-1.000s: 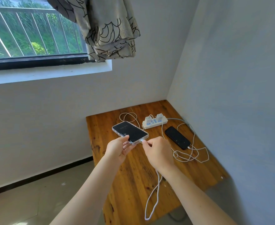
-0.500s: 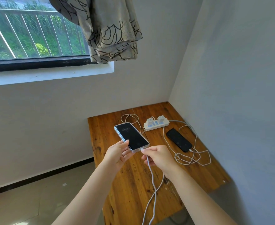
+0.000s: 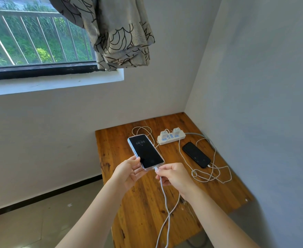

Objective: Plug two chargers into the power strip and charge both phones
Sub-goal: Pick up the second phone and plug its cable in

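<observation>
While looking down past both forearms, found the right hand point(image 3: 175, 178) nearest, its grip pinched shut on the small white plug point(image 3: 155, 168) of the pale braided cable point(image 3: 165, 199). Found that plug set right at the bottom port of the black-screened phone in a clear case point(image 3: 145, 152). Could not tell whether fully seated, though noted a lit clock on the screen. Found the left hand point(image 3: 129, 173) with its grip closed on that phone's lower left edge, holding it tilted above the brown wooden desk point(image 3: 147, 203).

Judged this the closing step: connecting the second phone. Judged that next would call for a firm push straight along the phone's length, then laying it flat without tugging the lead.

Farther right, saw the dark flat phone point(image 3: 196, 154) lying on the desk, with a looped white cable point(image 3: 209, 174) joined at its near end. Beyond, saw the white power strip point(image 3: 171, 138) with two white cube chargers point(image 3: 164, 133) point(image 3: 176, 131) standing in its sockets. Saw no containers on the desk.
</observation>
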`<action>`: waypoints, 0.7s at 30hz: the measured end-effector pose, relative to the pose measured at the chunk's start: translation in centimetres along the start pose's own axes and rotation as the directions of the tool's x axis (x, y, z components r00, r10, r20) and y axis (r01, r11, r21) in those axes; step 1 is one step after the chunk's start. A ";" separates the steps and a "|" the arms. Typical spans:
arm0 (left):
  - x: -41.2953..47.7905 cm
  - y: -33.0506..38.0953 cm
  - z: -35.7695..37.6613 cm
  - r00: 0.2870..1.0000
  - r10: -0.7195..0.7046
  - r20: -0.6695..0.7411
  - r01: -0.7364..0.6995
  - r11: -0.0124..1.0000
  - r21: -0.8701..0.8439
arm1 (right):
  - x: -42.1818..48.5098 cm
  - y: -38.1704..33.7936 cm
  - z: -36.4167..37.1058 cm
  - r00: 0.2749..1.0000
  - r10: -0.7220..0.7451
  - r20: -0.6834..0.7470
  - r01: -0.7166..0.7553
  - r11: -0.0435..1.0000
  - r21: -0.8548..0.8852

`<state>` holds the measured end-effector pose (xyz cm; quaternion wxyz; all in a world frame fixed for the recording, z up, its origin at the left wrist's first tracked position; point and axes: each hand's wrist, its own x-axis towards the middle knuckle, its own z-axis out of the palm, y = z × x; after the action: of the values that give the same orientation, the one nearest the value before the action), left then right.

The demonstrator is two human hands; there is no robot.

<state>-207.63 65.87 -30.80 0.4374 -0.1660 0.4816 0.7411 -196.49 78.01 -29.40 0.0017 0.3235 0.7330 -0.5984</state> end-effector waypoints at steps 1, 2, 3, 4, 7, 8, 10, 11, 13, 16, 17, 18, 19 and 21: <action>0.0 0.0 0.0 1.000 -0.001 -0.004 0.001 1.000 0.001 | 0.0 0.0 0.0 1.000 0.002 0.000 -0.002 1.000 0.000; 0.1 0.0 0.0 1.000 -0.003 -0.007 0.003 1.000 0.001 | 0.0 0.1 0.1 1.000 0.005 0.000 -0.005 1.000 0.000; 0.1 0.0 0.0 1.000 -0.005 -0.009 0.005 1.000 -0.001 | 0.0 0.1 0.1 1.000 0.007 0.000 -0.007 1.000 -0.002; 0.1 0.0 0.0 1.000 -0.008 -0.010 0.008 1.000 -0.004 | 0.1 0.1 0.1 1.000 0.009 0.000 -0.009 1.000 -0.005; 0.2 0.0 -0.1 1.000 -0.009 -0.008 0.009 1.000 -0.004 | 0.1 0.1 0.2 1.000 0.010 0.002 -0.010 1.000 -0.014; 0.2 0.0 -0.2 1.000 -0.008 -0.005 0.008 1.000 -0.002 | 0.1 0.1 0.2 1.000 0.011 0.002 -0.011 1.000 -0.015; 0.2 0.1 -0.2 1.000 -0.006 0.003 0.006 1.000 0.001 | 0.2 0.1 0.2 1.000 0.016 0.001 -0.016 1.000 -0.010; 0.2 0.1 -0.2 1.000 -0.006 0.005 0.006 1.000 0.002 | 0.2 0.1 0.3 1.000 0.018 0.002 -0.018 1.000 -0.008; 0.2 0.2 -0.2 1.000 -0.006 0.008 0.006 1.000 0.004 | 0.3 0.0 0.3 1.000 0.019 0.004 -0.019 1.000 -0.009; 0.2 0.3 -0.1 1.000 -0.005 0.021 0.004 1.000 0.010 | 0.3 0.0 0.3 1.000 0.021 0.004 -0.021 1.000 -0.007; 0.3 0.3 -0.1 1.000 -0.004 0.023 0.003 1.000 0.013 | 0.3 0.0 0.3 1.000 0.021 0.003 -0.021 1.000 -0.007; 0.3 0.3 -0.1 1.000 -0.003 0.023 0.003 1.000 0.017 | 0.4 0.0 0.3 1.000 0.020 0.004 -0.020 1.000 -0.008; 0.3 0.3 -0.1 1.000 -0.002 0.020 0.001 1.000 0.023 | 0.4 0.1 0.3 1.000 0.021 0.005 -0.021 1.000 -0.009; 0.4 0.2 -0.2 1.000 -0.002 0.019 0.001 0.999 0.037 | 0.4 0.1 0.3 1.000 0.025 0.005 -0.025 1.000 -0.008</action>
<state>-208.03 65.87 -30.99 0.4453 -0.1512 0.4908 0.7334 -196.91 78.00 -29.72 0.0123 0.3312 0.7313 -0.5962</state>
